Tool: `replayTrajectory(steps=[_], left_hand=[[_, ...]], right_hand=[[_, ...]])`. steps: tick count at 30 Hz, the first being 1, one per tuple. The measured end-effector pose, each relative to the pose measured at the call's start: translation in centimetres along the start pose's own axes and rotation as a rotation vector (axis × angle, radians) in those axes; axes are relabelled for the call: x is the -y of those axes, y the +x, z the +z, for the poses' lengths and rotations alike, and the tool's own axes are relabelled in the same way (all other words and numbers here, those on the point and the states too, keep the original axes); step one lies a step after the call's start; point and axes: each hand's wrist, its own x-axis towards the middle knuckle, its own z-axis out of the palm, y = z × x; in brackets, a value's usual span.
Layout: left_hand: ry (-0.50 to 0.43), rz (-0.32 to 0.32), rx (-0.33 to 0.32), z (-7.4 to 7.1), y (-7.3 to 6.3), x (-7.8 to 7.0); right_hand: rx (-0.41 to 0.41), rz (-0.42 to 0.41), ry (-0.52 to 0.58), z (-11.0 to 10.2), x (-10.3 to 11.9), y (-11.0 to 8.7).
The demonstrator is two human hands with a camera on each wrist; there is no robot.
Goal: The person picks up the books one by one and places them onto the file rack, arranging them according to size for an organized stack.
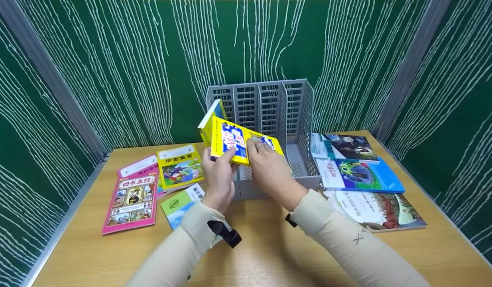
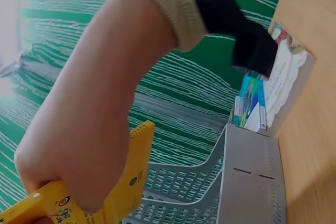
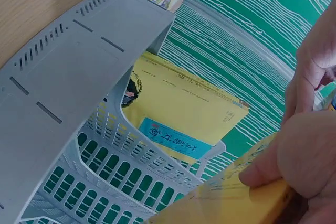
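Over the front of the grey divided book rack [image 1: 298,153], both hands hold a yellow book [image 1: 235,137] with a blue patch on its cover. My left hand [image 1: 220,177] grips its left lower edge, thumb on the cover. Lying over the right part of the cover, my right hand [image 1: 272,167] has its fingers on top; in the right wrist view the thumb [image 3: 262,169] presses the book from another side. Another yellow book [image 3: 184,103] stands tilted in the leftmost compartment, partly behind the held one. In the left wrist view, the right hand [image 2: 79,156] covers part of the held book.
Left of the rack lie a pink comic-style book [image 1: 130,203], a yellow picture book [image 1: 180,167], another pink book [image 1: 140,165] and a green-blue book [image 1: 186,201]. At the right are several books, including a blue one [image 1: 369,175] and a white one [image 1: 373,211]. Green walls surround the wooden table [image 1: 254,247].
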Motion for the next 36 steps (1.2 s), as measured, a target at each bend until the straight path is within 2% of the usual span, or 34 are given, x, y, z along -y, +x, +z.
replayTrajectory(steps=[3,7,10,14,17,21,25,27,30,32,36], left_hand=[[0.018,0.027,0.038,-0.1,-0.1,-0.1],[0.034,0.104,0.151,-0.9,0.1,-0.2],[0.067,0.2,0.237,-1.9,0.6,-0.1],[0.202,0.32,0.272,-3.4,1.8,0.5],[0.38,0.361,0.259,-4.6,2.8,1.6],[0.634,0.366,0.271,-6.2,4.3,3.4],[0.889,0.333,0.325,-7.5,5.8,4.9],[1.021,0.296,0.354,-8.0,6.4,5.5],[1.208,0.287,0.426,-8.4,7.0,6.1],[1.307,0.306,0.482,-8.5,7.2,6.4],[1.439,0.406,0.559,-8.4,7.5,6.7]], right_hand=[[-0.026,-0.006,0.013,0.1,-0.3,0.2],[-0.089,0.011,0.088,0.4,-1.2,0.4],[-0.104,0.098,0.256,0.4,-2.0,0.8],[-0.171,0.21,0.522,0.6,-2.9,1.5],[-0.252,0.213,0.681,1.2,-3.4,1.9],[-0.324,0.199,0.873,2.4,-3.6,2.1],[-0.368,0.244,1.019,3.8,-3.3,2.3],[-0.37,0.291,1.099,4.5,-3.1,2.4],[-0.37,0.37,1.219,5.5,-2.7,2.7],[-0.355,0.43,1.272,6.2,-2.4,2.9],[-0.358,0.509,1.311,7.7,-2.1,3.1]])
